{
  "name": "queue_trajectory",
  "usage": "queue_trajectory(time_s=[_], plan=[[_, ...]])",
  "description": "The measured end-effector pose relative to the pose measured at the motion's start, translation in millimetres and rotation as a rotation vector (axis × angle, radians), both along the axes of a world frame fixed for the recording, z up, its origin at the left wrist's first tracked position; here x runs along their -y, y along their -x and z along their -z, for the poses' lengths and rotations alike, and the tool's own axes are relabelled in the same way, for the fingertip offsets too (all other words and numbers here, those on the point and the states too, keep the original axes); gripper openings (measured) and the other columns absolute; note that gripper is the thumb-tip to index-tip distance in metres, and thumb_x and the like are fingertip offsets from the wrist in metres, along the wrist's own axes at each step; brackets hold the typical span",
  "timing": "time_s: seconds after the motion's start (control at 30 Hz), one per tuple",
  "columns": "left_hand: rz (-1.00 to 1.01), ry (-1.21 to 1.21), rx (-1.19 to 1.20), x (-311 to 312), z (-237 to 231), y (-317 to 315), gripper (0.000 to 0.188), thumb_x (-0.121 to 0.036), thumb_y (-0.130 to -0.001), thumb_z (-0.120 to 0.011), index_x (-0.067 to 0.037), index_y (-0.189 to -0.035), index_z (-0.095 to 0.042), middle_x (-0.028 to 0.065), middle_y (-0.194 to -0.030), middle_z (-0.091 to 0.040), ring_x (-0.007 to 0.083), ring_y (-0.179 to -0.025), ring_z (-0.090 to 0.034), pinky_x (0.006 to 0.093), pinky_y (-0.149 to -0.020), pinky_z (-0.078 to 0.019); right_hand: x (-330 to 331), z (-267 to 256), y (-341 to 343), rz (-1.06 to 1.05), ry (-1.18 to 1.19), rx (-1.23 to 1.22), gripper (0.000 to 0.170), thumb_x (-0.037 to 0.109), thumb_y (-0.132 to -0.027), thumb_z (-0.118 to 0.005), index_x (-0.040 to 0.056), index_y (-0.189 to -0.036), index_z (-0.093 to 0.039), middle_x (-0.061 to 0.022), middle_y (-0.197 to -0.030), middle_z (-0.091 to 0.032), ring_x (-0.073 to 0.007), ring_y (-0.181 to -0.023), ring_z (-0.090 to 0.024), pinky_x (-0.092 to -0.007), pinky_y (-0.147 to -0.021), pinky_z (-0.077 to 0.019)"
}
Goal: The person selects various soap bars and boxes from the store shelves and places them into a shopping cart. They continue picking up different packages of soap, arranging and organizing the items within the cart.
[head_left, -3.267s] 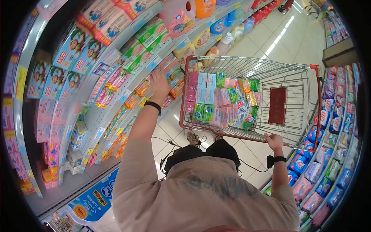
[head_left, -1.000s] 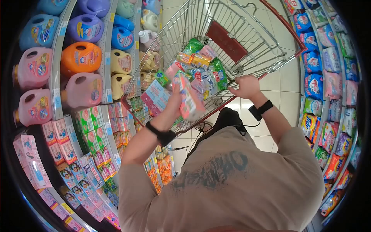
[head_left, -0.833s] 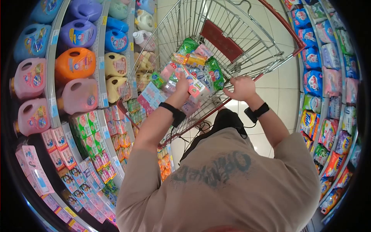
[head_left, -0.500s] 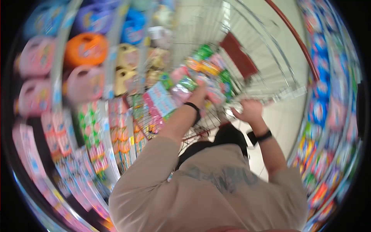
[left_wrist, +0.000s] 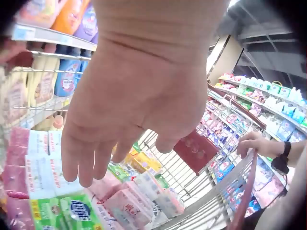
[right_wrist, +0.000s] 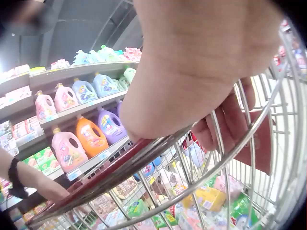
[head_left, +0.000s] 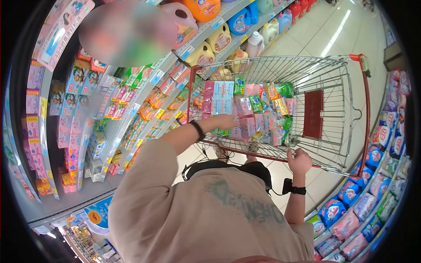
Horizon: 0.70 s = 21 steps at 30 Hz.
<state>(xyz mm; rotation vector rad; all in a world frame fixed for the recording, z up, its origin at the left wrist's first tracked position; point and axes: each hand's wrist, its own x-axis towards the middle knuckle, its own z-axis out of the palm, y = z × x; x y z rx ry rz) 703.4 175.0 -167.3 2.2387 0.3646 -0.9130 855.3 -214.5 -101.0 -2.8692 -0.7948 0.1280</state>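
Note:
In the head view my left hand (head_left: 226, 122) hangs over the near left part of the trolley (head_left: 312, 115), above wrapped packs (head_left: 247, 125) and beside blue-and-white boxes (head_left: 222, 105). Its fingers stretch loosely downward in the left wrist view, and the hand (left_wrist: 134, 105) holds nothing; green packs (left_wrist: 64, 213) and pink packs (left_wrist: 127, 208) lie below. My right hand (head_left: 299, 161) grips the trolley's near side rim. From the right wrist, the hand (right_wrist: 192, 72) lies over the dark red rim (right_wrist: 112, 167) with fingers curled down past the wires.
Shelves with boxed goods (head_left: 70, 109) and detergent bottles (head_left: 201, 8) run along the left. Bagged goods (head_left: 333, 212) line the lower right. Tiled floor (head_left: 324, 26) shows beyond the trolley. A blurred oval covers part of the upper left.
The pink pack earlier in my left hand is out of its grasp, and that hand has drawn back leftward over the load. The head view has turned. My right hand stays at the trolley's rim.

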Motion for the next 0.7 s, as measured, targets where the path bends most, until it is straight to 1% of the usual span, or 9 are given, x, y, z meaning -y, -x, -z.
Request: queue_trajectory(time_s=[0.07, 0.17, 0.27, 0.37, 0.4, 0.5, 0.6, 0.67, 0.7], plan=[[-0.057, -0.047, -0.082, -5, -22, 35, 0.076, -0.061, -0.098, -0.043, 0.000, -0.142, -0.050, 0.0245, -0.133, -0.061, 0.0421, -0.120, -0.060, 0.0473, -0.104, -0.0451, 1, 1, 0, 0.005, -0.023, 0.010, 0.038, 0.045, -0.078, -0.074, 0.0100, -0.069, -0.065, -0.0084, -0.064, -0.064, -0.0311, -0.062, -0.063, -0.0451, -0.062, -0.0499], [-0.202, -0.080, -0.082, 4, 1, 99, 0.071, -0.060, -0.099, -0.042, -0.004, -0.139, -0.056, 0.0247, -0.130, -0.063, 0.0407, -0.119, -0.061, 0.0473, -0.103, -0.0467, -2, -6, 3, 0.022, 0.007, -0.032, 0.037, 0.047, -0.079, -0.074, 0.0105, -0.073, -0.067, -0.0069, -0.064, -0.065, -0.0305, -0.063, -0.065, -0.0448, -0.062, -0.0510], [-0.308, -0.112, -0.212, 27, -33, 115, 0.062, -0.058, -0.099, -0.040, -0.010, -0.128, -0.066, 0.0235, -0.122, -0.067, 0.0381, -0.115, -0.064, 0.0475, -0.099, -0.0491, -3, -3, -1, 0.021, 0.023, -0.042, 0.037, 0.047, -0.079, -0.074, 0.0103, -0.073, -0.068, -0.0078, -0.066, -0.067, -0.0307, -0.065, -0.066, -0.0443, -0.062, -0.0515], [-0.449, -0.231, -0.087, 41, -36, 118, 0.058, -0.057, -0.099, -0.039, -0.012, -0.114, -0.072, 0.0217, -0.113, -0.070, 0.0353, -0.109, -0.066, 0.0475, -0.093, -0.0517, 0, -2, 2, 0.024, 0.049, -0.047, 0.037, 0.047, -0.079, -0.073, 0.0100, -0.073, -0.069, -0.0085, -0.068, -0.068, -0.0308, -0.066, -0.067, -0.0443, -0.063, -0.0519], [-0.411, -0.254, -0.076, 40, -32, 118, 0.057, -0.056, -0.098, -0.041, -0.010, -0.108, -0.072, 0.0201, -0.108, -0.071, 0.0343, -0.104, -0.068, 0.0486, -0.087, -0.0535, 0, -1, 2, 0.029, 0.054, -0.050, 0.037, 0.047, -0.079, -0.073, 0.0099, -0.073, -0.069, -0.0087, -0.068, -0.068, -0.0308, -0.066, -0.067, -0.0444, -0.063, -0.0520], [-0.276, -0.211, 0.117, 33, -31, 123, 0.053, -0.051, -0.096, -0.048, -0.003, -0.093, -0.071, 0.0204, -0.094, -0.071, 0.0386, -0.093, -0.069, 0.0500, -0.078, -0.0557, -1, -3, 2, 0.034, 0.057, -0.045, 0.038, 0.048, -0.080, -0.072, 0.0104, -0.073, -0.070, -0.0086, -0.068, -0.069, -0.0311, -0.066, -0.067, -0.0447, -0.066, -0.0522], [-0.264, -0.349, -0.019, 12, -37, 108, 0.045, -0.049, -0.095, -0.054, -0.010, -0.108, -0.073, 0.0185, -0.103, -0.071, 0.0353, -0.100, -0.068, 0.0487, -0.083, -0.0545, -3, -2, 1, 0.036, 0.063, -0.040, 0.038, 0.048, -0.081, -0.071, 0.0107, -0.074, -0.070, -0.0083, -0.068, -0.069, -0.0309, -0.066, -0.068, -0.0446, -0.066, -0.0523], [-0.472, -0.468, 0.273, -27, -34, 106, 0.042, -0.045, -0.092, -0.060, -0.008, -0.107, -0.072, 0.0181, -0.104, -0.071, 0.0362, -0.102, -0.068, 0.0472, -0.084, -0.0546, -5, -8, 4, 0.056, 0.081, -0.045, 0.039, 0.049, -0.081, -0.071, 0.0107, -0.073, -0.070, -0.0082, -0.068, -0.069, -0.0306, -0.066, -0.068, -0.0444, -0.066, -0.0524], [-0.615, -0.464, 0.313, -48, -37, 103, 0.040, -0.043, -0.092, -0.061, -0.007, -0.106, -0.072, 0.0192, -0.102, -0.071, 0.0368, -0.100, -0.068, 0.0474, -0.083, -0.0546, -4, -7, 3, 0.047, 0.084, -0.043, 0.039, 0.049, -0.082, -0.071, 0.0107, -0.073, -0.069, -0.0081, -0.068, -0.069, -0.0305, -0.066, -0.068, -0.0444, -0.066, -0.0524]])
